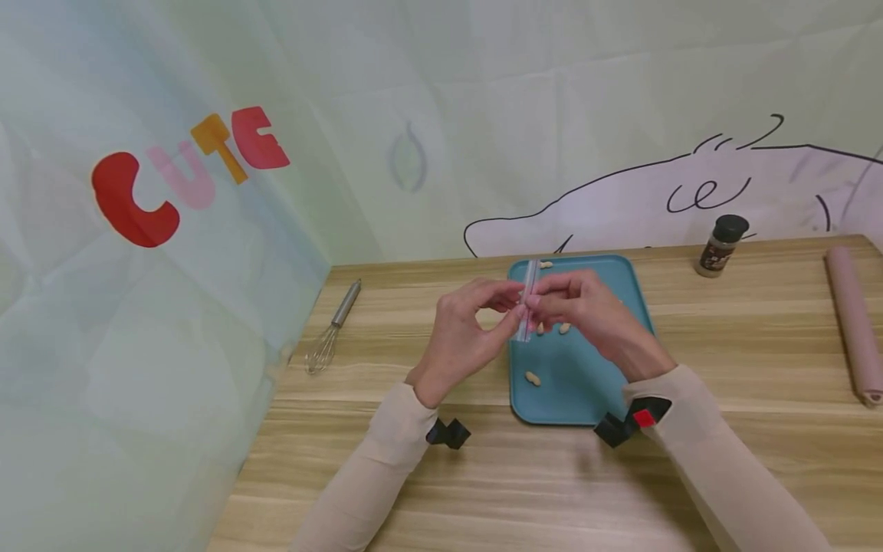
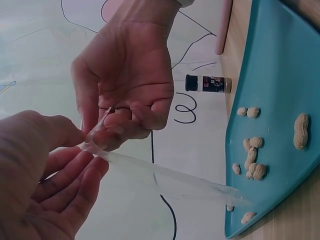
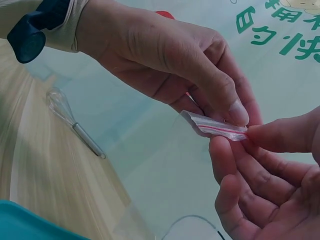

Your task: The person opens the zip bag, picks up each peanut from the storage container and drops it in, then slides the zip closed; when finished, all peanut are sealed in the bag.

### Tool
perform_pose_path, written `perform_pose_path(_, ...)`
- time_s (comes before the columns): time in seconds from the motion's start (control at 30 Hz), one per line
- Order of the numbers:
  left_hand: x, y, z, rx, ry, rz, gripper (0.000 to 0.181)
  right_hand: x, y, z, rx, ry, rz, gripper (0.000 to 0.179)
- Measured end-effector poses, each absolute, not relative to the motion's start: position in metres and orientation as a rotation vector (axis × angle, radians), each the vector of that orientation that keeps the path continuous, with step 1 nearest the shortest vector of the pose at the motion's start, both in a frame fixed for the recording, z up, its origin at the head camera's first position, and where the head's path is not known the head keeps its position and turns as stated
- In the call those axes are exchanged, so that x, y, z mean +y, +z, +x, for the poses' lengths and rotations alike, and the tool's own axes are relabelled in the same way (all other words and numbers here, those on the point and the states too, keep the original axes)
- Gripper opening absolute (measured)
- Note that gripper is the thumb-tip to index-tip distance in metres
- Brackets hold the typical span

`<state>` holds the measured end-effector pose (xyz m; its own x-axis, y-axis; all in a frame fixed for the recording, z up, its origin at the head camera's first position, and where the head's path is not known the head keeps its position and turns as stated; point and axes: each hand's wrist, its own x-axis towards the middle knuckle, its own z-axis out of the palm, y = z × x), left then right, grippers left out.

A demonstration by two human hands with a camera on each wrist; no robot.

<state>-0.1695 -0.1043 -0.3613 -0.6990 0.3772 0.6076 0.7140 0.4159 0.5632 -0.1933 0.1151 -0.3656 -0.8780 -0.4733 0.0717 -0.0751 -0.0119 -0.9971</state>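
Observation:
A clear zip-lock bag (image 1: 527, 303) with a pink-red line along its seal hangs between the two hands above a blue tray (image 1: 572, 383). My left hand (image 1: 464, 326) pinches the bag's top edge between thumb and fingers. From the other side, my right hand (image 1: 592, 310) pinches the same edge, the fingertips of both hands close together. In the left wrist view the bag's transparent body (image 2: 175, 180) stretches toward the tray. Several peanuts in their shells (image 2: 251, 155) lie scattered on the tray, and one peanut (image 1: 533, 379) sits near its front left corner.
A metal whisk (image 1: 334, 326) lies on the wooden table (image 1: 441, 498) at the left. Beyond the tray, a black-capped seasoning jar (image 1: 721, 245) stands at the back right. A rolled pink mat (image 1: 854, 326) lies along the right side. Printed cloth (image 1: 414, 115) hangs behind the table.

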Motion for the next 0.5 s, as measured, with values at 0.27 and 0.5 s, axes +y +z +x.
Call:
perform_pose_path(0.27,-0.1036,-0.3612,-0.1695,-2.299,-1.257,-0.979,0.031,0.1166,-0.3659,-0.1948,2.087,-1.892,-0.544,0.011)
perform_pose_path(0.5,-0.1036,-0.3617,-0.1687,-2.318,-1.301,-1.016,0.039,0.1143,-0.3662,-0.1946,2.127,-1.867,-0.499,0.010)
